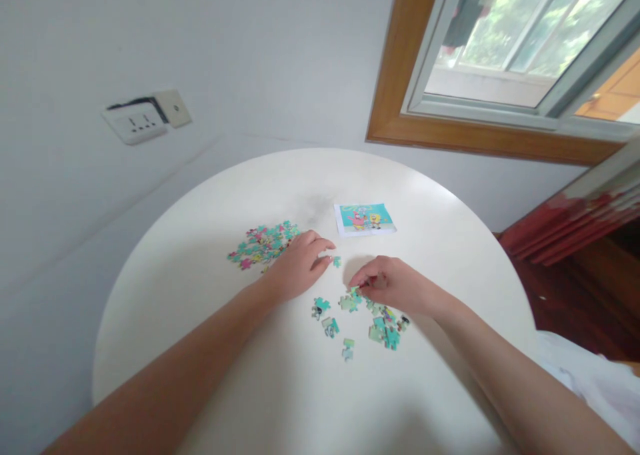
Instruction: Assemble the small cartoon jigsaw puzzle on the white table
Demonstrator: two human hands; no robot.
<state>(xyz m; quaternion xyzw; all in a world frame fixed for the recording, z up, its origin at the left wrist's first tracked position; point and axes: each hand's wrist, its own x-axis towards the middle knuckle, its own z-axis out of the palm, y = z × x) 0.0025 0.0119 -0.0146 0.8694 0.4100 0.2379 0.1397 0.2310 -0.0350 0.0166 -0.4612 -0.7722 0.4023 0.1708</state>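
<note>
My left hand (299, 265) rests over the table with thumb and forefinger apart and nothing between them. Just beyond its fingertips lies a small teal puzzle piece (337, 261). The fingers of my right hand (395, 285) are pinched on a green puzzle piece (355, 290), low over a small cluster of loose pieces (346, 302). Part of that cluster is hidden under my right hand. Close to my right wrist lies a group of teal and pale green pieces (385, 333). Left of my left hand spreads a mixed heap of puzzle pieces (260, 245), partly covered by the hand.
A picture card (366, 219) with cartoon figures on teal lies toward the back of the round white table (200, 348). Several pieces (330, 326) are scattered nearer to me. Behind stand a wall with a socket (136, 123) and a wood-framed window (400, 125); a red curtain (550, 225) hangs right.
</note>
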